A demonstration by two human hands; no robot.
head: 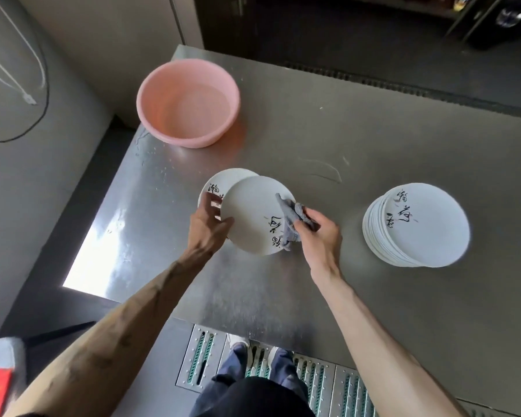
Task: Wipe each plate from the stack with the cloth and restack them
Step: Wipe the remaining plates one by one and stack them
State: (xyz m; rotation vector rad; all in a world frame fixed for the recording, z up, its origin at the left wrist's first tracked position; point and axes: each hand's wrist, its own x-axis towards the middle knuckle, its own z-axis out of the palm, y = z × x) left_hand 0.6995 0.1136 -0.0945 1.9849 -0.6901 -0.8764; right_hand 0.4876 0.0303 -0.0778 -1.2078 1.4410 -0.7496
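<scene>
While it is held just above the worktop near the middle of the view, the plate [250, 215] sits tilted, its white face turned up toward the camera and its black brush lettering on the right-hand side. A grey cloth [292, 221] lies bunched against that right part of the face, partly covering the lettering and hanging past the plate's lower rim. The right hand [319, 239] has its fingers curled round the cloth, pressing it onto the plate. The left hand [206, 227] grips the plate's left rim, thumb on the face and the other fingers spread behind the edge.

Just behind and to the left, partly hidden by the held plate, a second plate [223, 182] with the same lettering lies flat on the surface; it may top a low pile, but the overlap makes that hard to judge. Well apart on the right stands the stack [424, 230] of many matching plates, leaning slightly, lettering showing on the top one.

All of this rests on a steel table [373, 145]. A pink basin [187, 100] stands near its far left corner. Below the table's near edge, shoes [241, 344] stand on a metal drain grate [322, 383]. A dark cable [44, 85] loops on the wall at left.
</scene>
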